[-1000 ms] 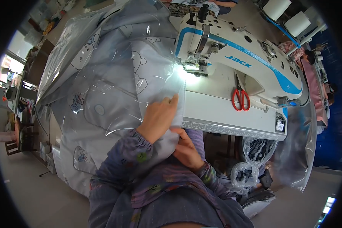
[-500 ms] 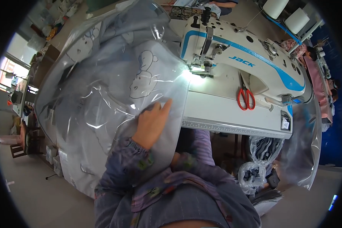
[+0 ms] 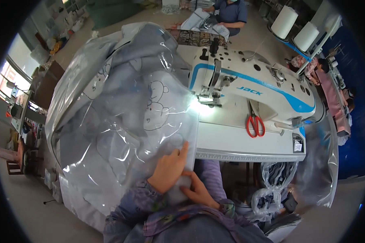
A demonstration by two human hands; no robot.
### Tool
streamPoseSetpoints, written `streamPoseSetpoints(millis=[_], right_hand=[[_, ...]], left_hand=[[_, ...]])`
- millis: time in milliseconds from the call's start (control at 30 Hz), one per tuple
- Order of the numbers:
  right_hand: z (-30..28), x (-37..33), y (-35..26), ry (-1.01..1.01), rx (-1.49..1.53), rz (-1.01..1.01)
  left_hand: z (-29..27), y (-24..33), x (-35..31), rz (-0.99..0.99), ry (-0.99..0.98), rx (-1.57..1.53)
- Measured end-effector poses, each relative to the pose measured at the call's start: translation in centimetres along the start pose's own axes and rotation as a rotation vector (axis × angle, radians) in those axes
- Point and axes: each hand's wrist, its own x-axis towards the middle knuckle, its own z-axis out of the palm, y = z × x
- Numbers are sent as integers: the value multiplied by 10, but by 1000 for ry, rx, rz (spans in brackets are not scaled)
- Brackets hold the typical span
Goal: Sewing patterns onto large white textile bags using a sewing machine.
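A large grey translucent plastic sheet point(image 3: 121, 117) with printed cartoon bears spreads over the left side and hangs toward my lap. My left hand point(image 3: 168, 172) rests on it near its right edge, index finger stretched out along the edge, the other fingers partly bent. Just below and to the right, my right hand point(image 3: 200, 191) pinches the sheet's near edge between thumb and fingers. The sheet's far right edge reaches the lit needle area of a white and blue sewing machine point(image 3: 251, 83). Red-handled scissors point(image 3: 255, 124) lie on the machine bed, right of the needle.
White thread cones point(image 3: 284, 22) stand at upper right. A ruler strip point(image 3: 247, 155) runs along the table's front edge. Below hangs a clear bag of dark strips point(image 3: 278, 174). Across the table, a person in a dark shirt point(image 3: 231, 12) handles pale material; others sit at far right.
My left hand has slid toward my body along the sheet's edge. My right hand, mostly hidden before, now shows gripping the edge. The view has tilted up, showing more of the person opposite.
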Motion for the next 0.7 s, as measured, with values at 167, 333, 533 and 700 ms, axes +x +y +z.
streamPoseSetpoints(millis=[167, 333, 533, 700], right_hand=[[-8, 0, -10, 26, 373, -99], [-6, 9, -9, 71, 406, -145], [-8, 16, -5, 108, 312, -190], [-9, 17, -11, 120, 262, -175]], left_hand=[[1, 8, 25, -48, 30, -6], [-3, 14, 47, -61, 96, -13], [1, 23, 50, -49, 122, 112], [4, 23, 45, -31, 175, 158]])
